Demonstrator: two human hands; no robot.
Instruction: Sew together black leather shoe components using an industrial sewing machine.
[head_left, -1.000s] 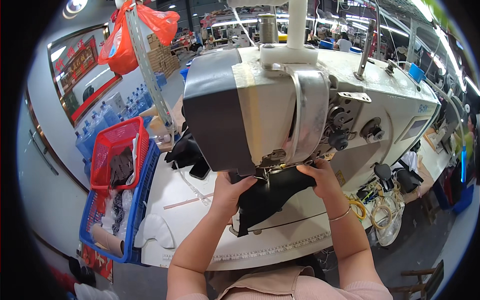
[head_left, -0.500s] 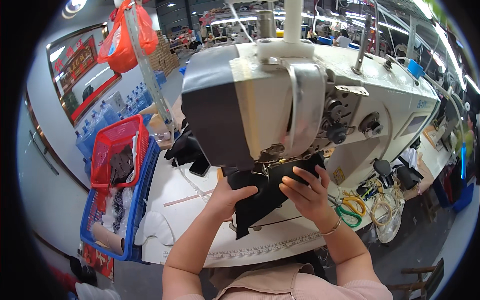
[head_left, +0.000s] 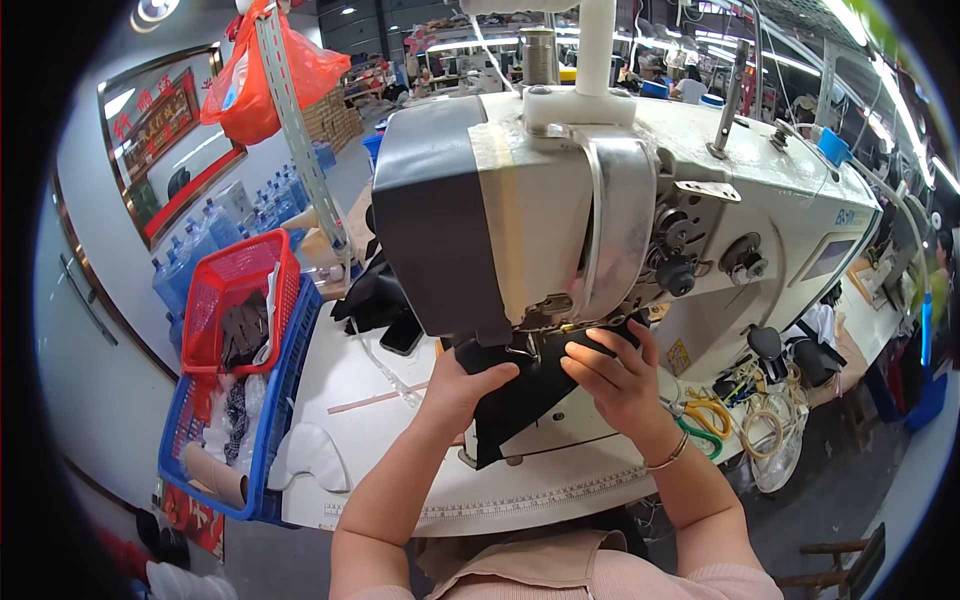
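Note:
A large white and grey sewing machine (head_left: 620, 200) fills the middle of the view. A piece of black fabric (head_left: 525, 395) lies on its bed under the needle area. My left hand (head_left: 462, 385) presses flat on the fabric's left side. My right hand (head_left: 612, 372) rests on its right side, fingers spread toward the presser foot. A thin bracelet (head_left: 668, 455) circles my right wrist. The needle itself is hidden behind the machine head.
A red basket (head_left: 235, 300) sits in a blue crate (head_left: 280, 400) of cloth pieces at the left. More black fabric (head_left: 375, 300) lies behind the machine. Scissors with yellow and green handles (head_left: 705, 420) and cords lie at the right. The white table edge (head_left: 520, 500) bears a ruler strip.
Both hands have shifted the black fabric under the machine head. My right hand drew back toward me, then slid forward again onto the cloth; my left hand stayed pressed on the fabric.

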